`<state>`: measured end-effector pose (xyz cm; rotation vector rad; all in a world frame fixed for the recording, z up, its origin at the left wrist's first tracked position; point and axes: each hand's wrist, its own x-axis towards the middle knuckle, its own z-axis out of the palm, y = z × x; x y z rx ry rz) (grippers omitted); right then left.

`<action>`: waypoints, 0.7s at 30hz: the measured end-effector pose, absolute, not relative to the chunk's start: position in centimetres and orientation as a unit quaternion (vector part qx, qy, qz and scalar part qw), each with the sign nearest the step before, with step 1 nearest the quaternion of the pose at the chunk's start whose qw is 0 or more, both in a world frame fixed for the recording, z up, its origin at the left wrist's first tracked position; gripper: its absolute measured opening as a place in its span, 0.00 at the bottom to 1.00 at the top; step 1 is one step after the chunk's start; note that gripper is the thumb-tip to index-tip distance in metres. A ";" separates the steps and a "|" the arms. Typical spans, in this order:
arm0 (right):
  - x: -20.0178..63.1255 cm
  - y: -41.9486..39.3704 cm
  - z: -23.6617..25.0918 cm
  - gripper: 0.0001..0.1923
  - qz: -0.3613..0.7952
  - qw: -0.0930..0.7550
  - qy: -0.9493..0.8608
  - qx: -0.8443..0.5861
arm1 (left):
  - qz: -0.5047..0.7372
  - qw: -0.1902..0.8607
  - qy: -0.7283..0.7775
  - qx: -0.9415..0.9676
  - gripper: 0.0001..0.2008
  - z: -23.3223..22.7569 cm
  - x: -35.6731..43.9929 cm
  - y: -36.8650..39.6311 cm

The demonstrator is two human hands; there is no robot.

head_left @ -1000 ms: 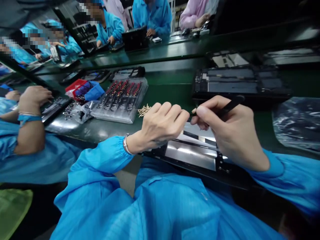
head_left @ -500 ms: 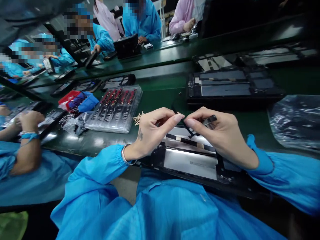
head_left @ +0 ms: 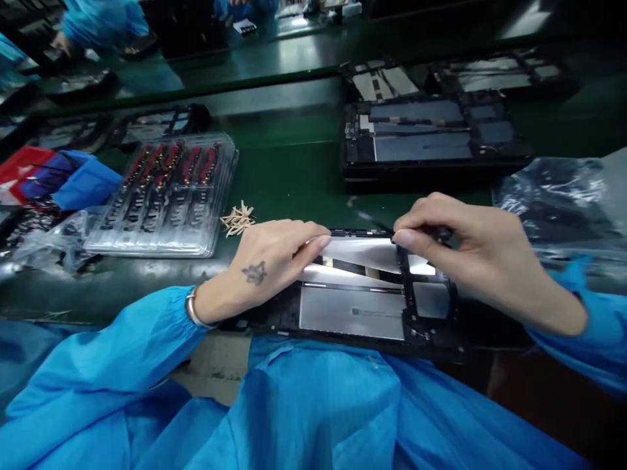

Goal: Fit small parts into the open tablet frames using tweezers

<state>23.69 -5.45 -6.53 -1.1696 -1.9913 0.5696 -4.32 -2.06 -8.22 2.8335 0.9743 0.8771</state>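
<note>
In front of me lies an opened tablet (head_left: 353,313), a black frame with silver panels and a dark ribbon cable (head_left: 350,266) across them. My left hand (head_left: 274,264) is at its far left edge, thumb and forefinger closed on the rim; the other fingertips are hidden. Above the far right part of the tablet, my right hand (head_left: 455,254) pinches a thin dark tool (head_left: 375,220). Its narrow end points left and is blurred, so its exact kind is unclear.
A clear plastic tray (head_left: 161,196) of small red and black parts stands left, with wooden sticks (head_left: 238,219) beside it. Red and blue bins (head_left: 83,179) lie farther left. Another opened tablet (head_left: 421,140) sits on a stack behind; a plastic bag (head_left: 548,196) lies right.
The hands have moved apart: my left has lowered onto the tablet's edge, my right has shifted rightward. The black strip between their fingertips is no longer seen there. The view has tilted down.
</note>
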 end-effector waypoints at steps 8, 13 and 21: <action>27.1 -3.1 -7.5 0.11 0.295 0.168 -0.822 -0.457 | 0.224 -0.042 0.279 0.933 0.15 -9.5 -4.1 0.2; 27.0 -1.9 -7.8 0.17 0.311 0.140 -0.816 -0.467 | 0.222 -0.008 0.226 0.948 0.16 -10.2 -3.5 0.9; 27.1 -1.0 -7.8 0.18 0.304 0.105 -0.821 -0.471 | 0.173 0.125 0.172 0.962 0.16 -11.1 -3.6 1.1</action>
